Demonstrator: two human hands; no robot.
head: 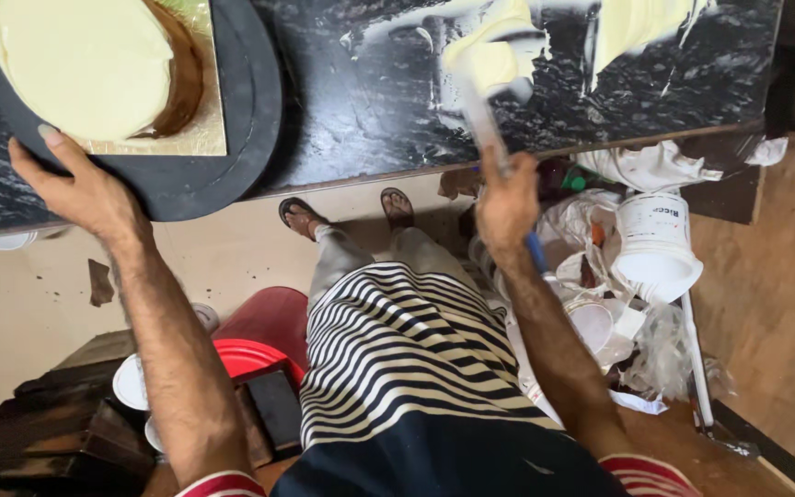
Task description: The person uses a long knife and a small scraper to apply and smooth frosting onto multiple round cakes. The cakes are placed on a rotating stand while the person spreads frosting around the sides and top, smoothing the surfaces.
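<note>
Clearly, icing work is in hand, judged from how things lie. Everything is placed here relative to the dark marbled surface (370,101), the largest thing in view, which runs across the top of the picture.

On its left end a round black turntable (241,120) is carried, overhanging the near edge slightly. On the turntable a gold board (204,129) is seen, and on that a cake (85,64), coated cream on top, with a brown strip of its side left bare on the right.

Toward the right half of the surface, smears and a mound of cream icing (494,55) are spread straight on the dark top.

The left hand (75,184) is laid against the near rim of the turntable, fingers spread flat, nothing clamped in it. The right hand (505,202) is closed around the blue handle of a palette knife (480,110), whose blade is pushed up into the icing mound, well apart from the cake.

The step is judged to be the loading of the blade with icing. The next move would call for the loaded blade to be carried left to the bare brown side, while the turntable is steadied or turned.

Below the surface, on the floor, a white bucket (657,244) lies among crumpled wrappers, and a red stool (264,336) is seen.
</note>
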